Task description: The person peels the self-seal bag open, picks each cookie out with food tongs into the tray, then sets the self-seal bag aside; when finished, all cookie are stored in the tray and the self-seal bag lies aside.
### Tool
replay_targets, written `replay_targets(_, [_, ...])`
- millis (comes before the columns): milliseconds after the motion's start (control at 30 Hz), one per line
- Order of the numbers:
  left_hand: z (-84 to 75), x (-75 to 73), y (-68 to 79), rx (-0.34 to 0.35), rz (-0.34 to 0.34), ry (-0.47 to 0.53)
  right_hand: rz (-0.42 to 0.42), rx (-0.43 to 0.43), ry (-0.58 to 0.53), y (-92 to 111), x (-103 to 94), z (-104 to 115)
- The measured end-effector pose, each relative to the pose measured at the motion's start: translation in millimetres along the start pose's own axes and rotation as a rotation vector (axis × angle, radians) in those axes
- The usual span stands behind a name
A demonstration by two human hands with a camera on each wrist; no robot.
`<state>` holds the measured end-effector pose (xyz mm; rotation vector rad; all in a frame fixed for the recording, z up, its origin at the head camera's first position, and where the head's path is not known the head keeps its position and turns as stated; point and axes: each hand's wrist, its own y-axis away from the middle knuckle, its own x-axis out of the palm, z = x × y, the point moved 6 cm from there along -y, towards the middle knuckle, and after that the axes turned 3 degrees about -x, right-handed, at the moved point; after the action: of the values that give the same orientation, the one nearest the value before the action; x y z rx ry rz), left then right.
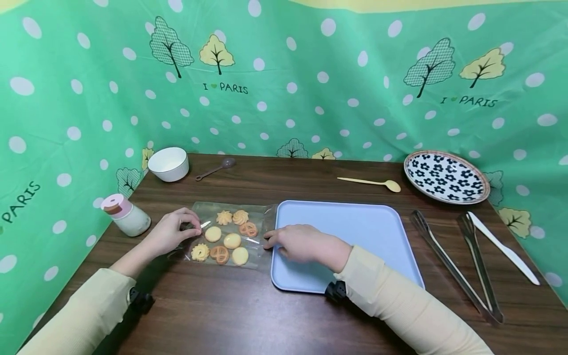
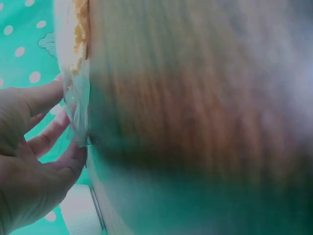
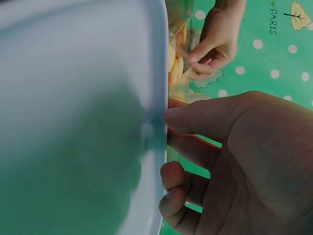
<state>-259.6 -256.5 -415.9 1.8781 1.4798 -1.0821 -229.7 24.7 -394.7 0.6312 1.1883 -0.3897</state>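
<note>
A clear plastic bag (image 1: 255, 260) of several cookies lies flat on the table, with round, swirled and pretzel-shaped pieces inside. At its left edge my left hand (image 1: 175, 231) holds the film between thumb and fingers. The left wrist view shows that hand (image 2: 41, 142) at the crinkled edge of the bag (image 2: 78, 103). My right hand (image 1: 303, 242) reaches over the left rim of a pale blue tray (image 1: 350, 231), its fingertips at the bag's right edge. From the right wrist, the tray's rim (image 3: 159, 63) partly hides the fingertips of the right hand (image 3: 234, 152).
Left of the bag stands a pink-lidded jar (image 1: 128, 217). Behind are a white bowl (image 1: 169, 165), a brown spoon (image 1: 217, 168) and a cream spoon (image 1: 372, 183). A patterned plate (image 1: 445, 177), metal tongs (image 1: 457, 276) and a white knife (image 1: 506, 249) lie right of the tray.
</note>
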Motion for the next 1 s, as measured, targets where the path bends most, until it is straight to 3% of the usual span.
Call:
replay_targets(267, [3.2,-5.3,9.1,-0.062,0.025,0.053,0.01,-0.013,-0.008,3.8,0.5,0.7])
replay_targets(433, [8.7,-3.5,11.0,-0.103,0.069,0.183,0.011,-0.031,-0.026,6.4,1.8,-1.7])
replay_targets(567, [13.5,1.6,13.4,-0.155,0.126,0.303,-0.08,-0.076,-0.022,18.4,-2.4,-4.7])
replay_targets(733, [12.6,5.1,16.2,-0.181,0.156,0.365,-0.281,-0.069,-0.002,61.3,-20.3,-15.8])
replay_targets(1000, [7.8,1.4,15.2,-0.171,0.109,0.286,-0.572,0.141,-0.035,162.7,-29.8,-63.7])
